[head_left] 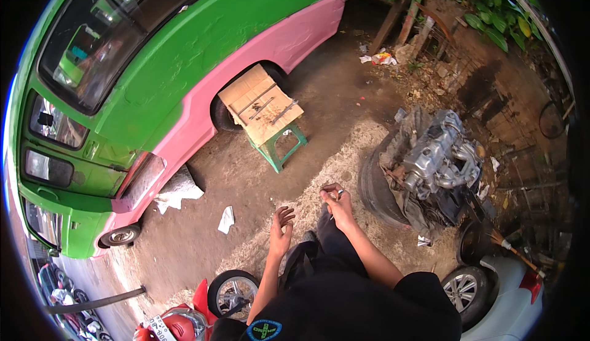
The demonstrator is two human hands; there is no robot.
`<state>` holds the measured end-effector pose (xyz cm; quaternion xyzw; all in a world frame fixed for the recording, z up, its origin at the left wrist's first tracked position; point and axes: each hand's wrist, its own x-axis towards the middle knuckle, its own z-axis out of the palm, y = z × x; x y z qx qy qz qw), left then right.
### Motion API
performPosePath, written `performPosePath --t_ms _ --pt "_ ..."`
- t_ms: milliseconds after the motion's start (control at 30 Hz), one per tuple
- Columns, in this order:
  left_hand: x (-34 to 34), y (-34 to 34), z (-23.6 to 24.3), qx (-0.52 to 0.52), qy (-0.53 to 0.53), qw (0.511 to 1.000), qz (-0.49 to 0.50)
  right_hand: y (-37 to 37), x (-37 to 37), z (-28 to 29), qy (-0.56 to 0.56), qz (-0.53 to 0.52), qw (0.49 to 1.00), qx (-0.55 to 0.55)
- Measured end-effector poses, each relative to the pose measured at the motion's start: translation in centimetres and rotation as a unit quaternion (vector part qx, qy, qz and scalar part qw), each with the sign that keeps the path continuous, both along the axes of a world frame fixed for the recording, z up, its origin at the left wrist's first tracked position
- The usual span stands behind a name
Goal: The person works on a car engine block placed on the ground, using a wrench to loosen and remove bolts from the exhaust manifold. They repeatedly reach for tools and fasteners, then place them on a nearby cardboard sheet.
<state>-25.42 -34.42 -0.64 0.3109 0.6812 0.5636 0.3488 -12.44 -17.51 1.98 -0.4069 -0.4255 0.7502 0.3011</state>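
My right hand [338, 204] is held out in front of my body with its fingers closed in a pinch. A small, thin, shiny thing shows at the fingers, too small to name. My left hand [282, 230] hangs to its left, fingers bent but apart, with nothing in it. Ahead, a sheet of cardboard [246, 86] lies on a green plastic stool [287, 146]. Several thin dark metal pieces [284, 112] and dark crumbs lie on the cardboard. Neither hand touches the stool. To the right, a grey metal engine [439, 150] rests over a large tire [376, 184].
A green and pink van [203, 76] stands along the left. Behind me are a red motorcycle [184, 325] and a silver car [516, 301]. White paper scraps [226, 219] lie on the dirt ground. Wooden planks [393, 18] and plants [488, 18] stand at the far right.
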Motion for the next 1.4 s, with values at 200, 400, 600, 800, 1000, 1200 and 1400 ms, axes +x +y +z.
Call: performPosePath --t_ms 200,400,600,800,1000,1200,1400 --pt "-5.2 1.4 -1.8 0.006 -0.033 0.999 0.040 3.2 -6.1 -0.6 -0.050 0.018 0.998 0.015" --pt "-13.4 7.0 -2.1 -0.010 -0.024 0.999 0.034 9.2 -15.2 -3.5 -0.089 0.016 0.989 0.120" --pt "-22.7 13.8 -0.4 -0.027 0.016 0.999 -0.005 14.9 -23.5 -5.3 -0.137 0.001 0.981 0.134" --pt "-28.4 17.6 -1.3 0.007 -0.080 0.994 0.074 18.6 -31.0 -8.8 -0.147 0.045 0.976 0.157" --pt "-32.7 19.9 -7.1 -0.024 -0.155 0.983 0.092 22.0 -37.2 -16.6 -0.284 0.109 0.919 0.249" --pt "-36.4 21.6 -14.6 -0.043 -0.127 0.988 0.076 24.8 -42.0 -25.9 -0.301 0.100 0.850 0.421" --pt "-38.4 21.8 -18.6 -0.056 -0.136 0.985 0.091 25.7 -44.3 -29.9 -0.344 0.134 0.843 0.391"
